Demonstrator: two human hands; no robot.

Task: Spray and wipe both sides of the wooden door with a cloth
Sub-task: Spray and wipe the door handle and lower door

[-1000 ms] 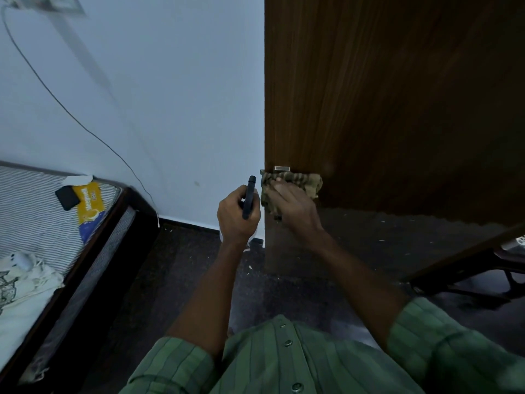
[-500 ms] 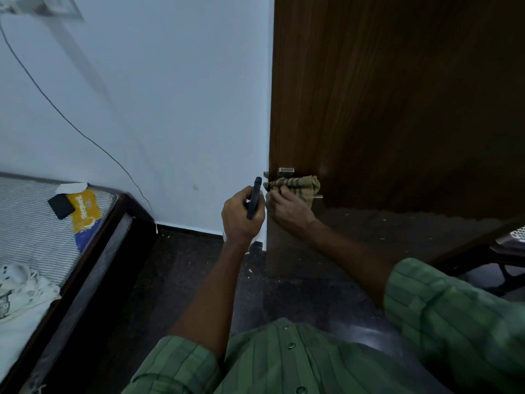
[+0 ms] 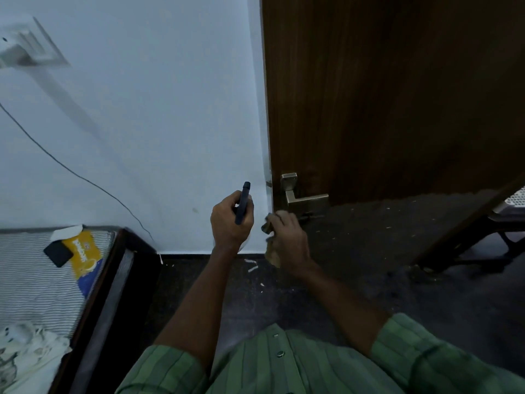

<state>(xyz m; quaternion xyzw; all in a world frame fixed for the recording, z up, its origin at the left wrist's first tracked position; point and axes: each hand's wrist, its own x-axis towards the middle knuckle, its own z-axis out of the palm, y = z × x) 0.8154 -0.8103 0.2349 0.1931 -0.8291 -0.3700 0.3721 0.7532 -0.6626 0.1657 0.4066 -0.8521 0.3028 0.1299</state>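
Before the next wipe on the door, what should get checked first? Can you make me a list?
1. Cloth in grip: ok, the right hand holds it bunched.
2. Cloth touching the wooden door: not ok, it hangs below the door handle, off the wood.
3. Spray bottle ready: ok, the left hand grips its dark trigger; the bottle itself is mostly hidden.
4. Nozzle aimed at door: cannot tell.
5. Door handle uncovered: ok.
6. Door's other side wiped: cannot tell, only one side shows.

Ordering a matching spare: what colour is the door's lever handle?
The lever handle on the wooden door is a pale brushed metal, silvery-beige, seen in the head view.
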